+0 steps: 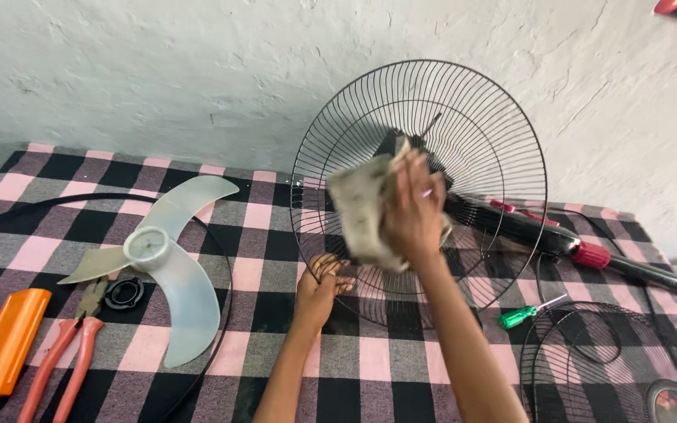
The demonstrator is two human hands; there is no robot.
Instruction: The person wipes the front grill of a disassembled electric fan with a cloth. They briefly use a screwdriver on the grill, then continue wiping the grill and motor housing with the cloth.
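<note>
Rear fan guard (479, 117) stands upright at centre-far on the checked cloth (41, 251), steadied low by the left hand (319, 286) gripping its wires. Right hand (413, 211) presses a clutched rag (362, 211) against the grille.

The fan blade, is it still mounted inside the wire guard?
No, the pale three-winged fan blade lies flat on the checked cloth, well left of the wire guard.
</note>
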